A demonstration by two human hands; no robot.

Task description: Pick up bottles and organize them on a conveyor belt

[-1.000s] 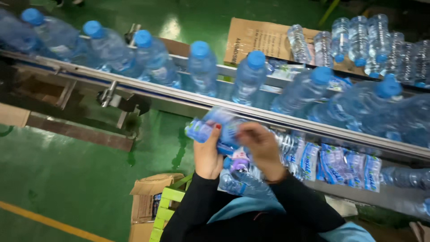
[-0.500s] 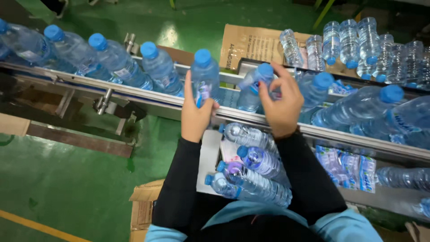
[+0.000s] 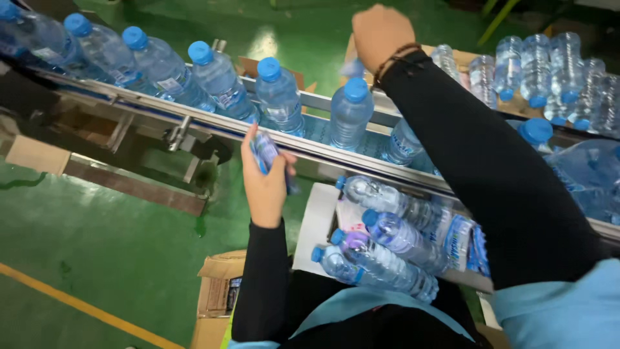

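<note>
1. Below the near rail of the conveyor [image 3: 194, 119], the left hand [image 3: 265, 184] is closed around a small bottle [image 3: 266, 154]; the bottle's upper end pokes out above the thumb and its body runs down through the palm, tilted slightly from upright.
2. That bottle sits just under the rail, close to the gap between two standing bottles on the belt, so the left hand is by far the nearer one to the line at that spot.
3. The right hand [image 3: 381, 35] is raised beyond the belt, fist closed; a blurred pale-blue shape shows just under it, but what it grips, if anything, I cannot tell. A dark band circles its wrist.
4. The held bottle looks clear plastic with a blue printed label, partly hidden by the fingers; its cap is not clearly visible.
5. Upright bottles with blue caps [image 3: 279, 97] stand in a row along the belt, their long axes vertical.
6. Several bottles lie on their sides in the lap tray [image 3: 316, 226], caps pointing left.
7. A cardboard box [image 3: 216, 294] sits on the green floor [image 3: 97, 258].
</note>
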